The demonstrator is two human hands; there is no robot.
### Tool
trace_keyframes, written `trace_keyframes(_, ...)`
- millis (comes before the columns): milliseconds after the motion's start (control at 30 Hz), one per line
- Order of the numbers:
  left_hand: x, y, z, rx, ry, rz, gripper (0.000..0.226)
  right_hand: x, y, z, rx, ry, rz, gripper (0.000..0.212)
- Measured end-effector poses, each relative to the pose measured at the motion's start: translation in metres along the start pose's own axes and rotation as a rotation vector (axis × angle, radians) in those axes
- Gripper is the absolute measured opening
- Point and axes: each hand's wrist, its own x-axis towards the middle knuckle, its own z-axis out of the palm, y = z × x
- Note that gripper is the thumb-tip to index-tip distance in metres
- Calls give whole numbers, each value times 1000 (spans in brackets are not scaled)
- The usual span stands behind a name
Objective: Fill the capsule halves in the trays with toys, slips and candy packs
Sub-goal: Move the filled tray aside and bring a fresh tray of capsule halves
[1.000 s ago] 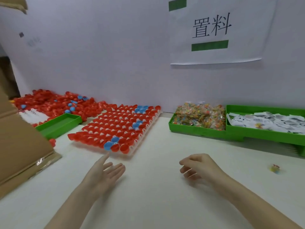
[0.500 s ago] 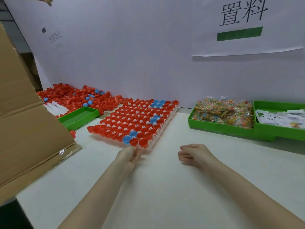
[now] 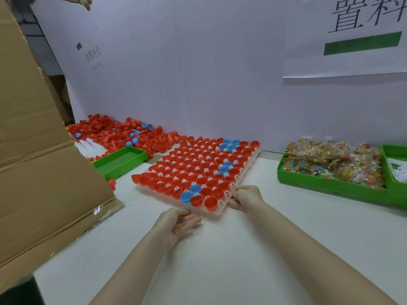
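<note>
A white tray [image 3: 246, 170] full of red and a few blue capsule halves [image 3: 198, 166] lies on the white table, slightly turned. My left hand [image 3: 176, 223] grips the tray's near edge from below. At the near right corner my right hand [image 3: 245, 198] pinches the rim. A green bin [image 3: 326, 186] heaped with candy packs [image 3: 330, 159] stands at the right. Beside it a second green bin [image 3: 394, 150] holds white slips [image 3: 399, 170], mostly cut off by the frame edge.
A loose heap of red and blue capsule halves [image 3: 123, 135] lies along the back wall at left, with a green bin [image 3: 121, 159] holding nothing in front of it. A large cardboard box [image 3: 39, 150] fills the left side. A white partition wall stands behind everything.
My right hand moved forward from the bare table to the tray's near right corner and took hold. My left hand stayed at the near edge. The view shifted left and closer.
</note>
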Motion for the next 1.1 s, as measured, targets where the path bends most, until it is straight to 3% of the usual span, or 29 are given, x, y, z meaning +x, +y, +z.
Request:
trace_keyframes(100,5,6,-14,-24,30,9,17,0,-1,1,-38,45,22,10)
trace_keyframes(500,38,34,-98,-30,477,257,35,-36,4,-17,-56,20,59,7)
trace_keyframes(600,42,40,-119,127,637,337,33,-50,9,-24,-69,-3,56,8)
trace_keyframes(767,33,53,-142,549,835,652,30,-70,13,-36,-139,-34,54,14)
trace_keyframes(900,26,66,-147,707,765,807,31,-83,14,-46,-164,-71,53,16)
trace_keyframes(1100,29,74,-149,719,433,651,26,-106,14,-57,-198,-151,43,18)
